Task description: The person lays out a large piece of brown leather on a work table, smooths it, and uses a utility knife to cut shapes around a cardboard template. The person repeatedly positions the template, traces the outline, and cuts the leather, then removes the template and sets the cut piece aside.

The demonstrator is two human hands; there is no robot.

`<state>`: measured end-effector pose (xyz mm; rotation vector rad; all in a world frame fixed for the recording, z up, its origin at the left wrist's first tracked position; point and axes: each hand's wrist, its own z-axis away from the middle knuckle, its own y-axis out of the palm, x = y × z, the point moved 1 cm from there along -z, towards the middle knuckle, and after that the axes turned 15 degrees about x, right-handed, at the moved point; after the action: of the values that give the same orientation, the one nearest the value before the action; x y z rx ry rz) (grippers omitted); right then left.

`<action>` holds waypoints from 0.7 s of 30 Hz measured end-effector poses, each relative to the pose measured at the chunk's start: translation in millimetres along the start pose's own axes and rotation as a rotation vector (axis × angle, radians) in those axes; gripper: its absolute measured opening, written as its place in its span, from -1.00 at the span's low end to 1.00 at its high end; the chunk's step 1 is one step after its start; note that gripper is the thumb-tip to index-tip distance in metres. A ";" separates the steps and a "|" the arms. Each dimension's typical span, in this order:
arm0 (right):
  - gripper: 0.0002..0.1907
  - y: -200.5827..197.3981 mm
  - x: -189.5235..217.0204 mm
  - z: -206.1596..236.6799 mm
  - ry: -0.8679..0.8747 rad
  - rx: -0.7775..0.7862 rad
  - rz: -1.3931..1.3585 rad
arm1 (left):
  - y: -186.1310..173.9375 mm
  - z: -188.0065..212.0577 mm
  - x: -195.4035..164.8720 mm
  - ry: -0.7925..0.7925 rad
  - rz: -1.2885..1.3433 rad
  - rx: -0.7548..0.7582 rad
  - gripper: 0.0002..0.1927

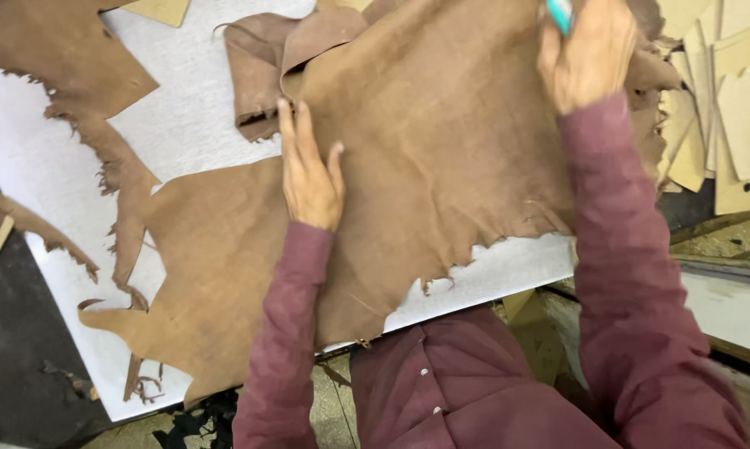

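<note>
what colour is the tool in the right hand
Teal or turquoise. The tool pokes out above the right hand at the head view's top edge.

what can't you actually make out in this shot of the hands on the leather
- Teal tool in the right hand, head view: cut off by the top edge and wrapped by the fingers, so its kind is unclear.
- Brown leather hide: its far part runs past the top edge.
- Surface under the left hand: covered by the flat palm.
- Tan card patterns: stacked and cut by the right edge, so the count is unclear.
</note>
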<state>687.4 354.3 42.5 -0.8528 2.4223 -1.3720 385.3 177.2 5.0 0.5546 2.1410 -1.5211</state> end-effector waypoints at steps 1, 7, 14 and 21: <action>-0.58 -6.6 18.9 19.9 -0.056 0.060 -0.183 | -1.8 22.5 0.1 0.010 -0.096 0.056 -0.22; -0.51 -26.1 80.4 159.1 0.142 0.328 -0.228 | -52.5 117.8 53.4 -0.188 -0.484 0.377 0.03; -0.62 -29.8 101.2 227.0 0.292 0.327 -0.105 | -115.4 114.4 138.7 -0.420 -0.574 0.252 0.07; -0.62 -50.8 159.8 268.0 0.427 0.256 -0.310 | -80.6 217.9 77.4 -0.015 -0.396 0.467 0.03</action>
<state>701.7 50.9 -45.1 -0.9797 2.3894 -2.1183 305.2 -49.6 -40.4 0.2664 1.9625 -2.2609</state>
